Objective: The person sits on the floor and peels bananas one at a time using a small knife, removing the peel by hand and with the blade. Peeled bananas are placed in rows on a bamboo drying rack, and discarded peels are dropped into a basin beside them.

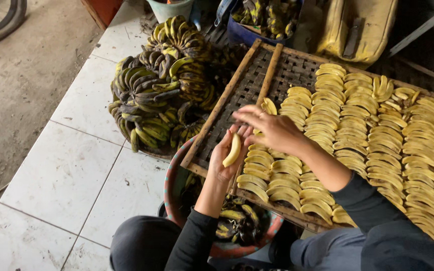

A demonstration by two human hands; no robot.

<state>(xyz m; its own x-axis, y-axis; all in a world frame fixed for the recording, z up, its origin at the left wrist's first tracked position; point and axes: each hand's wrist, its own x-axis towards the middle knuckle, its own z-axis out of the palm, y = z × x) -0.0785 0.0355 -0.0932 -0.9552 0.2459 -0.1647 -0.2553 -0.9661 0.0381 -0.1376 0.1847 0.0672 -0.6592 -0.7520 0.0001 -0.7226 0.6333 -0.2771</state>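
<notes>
Hands meet over the near-left corner of a woven drying rack [257, 80], a flat lattice of dark strips framed by pale wooden slats. Left hand [227, 153], palm up, fingers curled closed around one peeled banana [235, 149]: smooth, pale yellow, gently curved, lying lengthwise in the palm. Right hand [272, 128] hovers just above and beside it, fingers spread apart, gripping nothing that can be made out; its fingertips are near the tip of the left hand.

Rack surface to the right is covered with peeled banana rows [377, 135], crescent-shaped, matte yellow, packed edge to edge in overlapping columns. The left strip of the rack is bare lattice.

Beside the rack on the white tiled floor [61, 170]: a heap of unpeeled banana bunches [156, 95], skins green-yellow with heavy black blotching. Under the forearms, a round basin [172, 185] with a reddish rim holds dark discarded peels [237, 221], limp and blackened. Sleeves are dark, long.
</notes>
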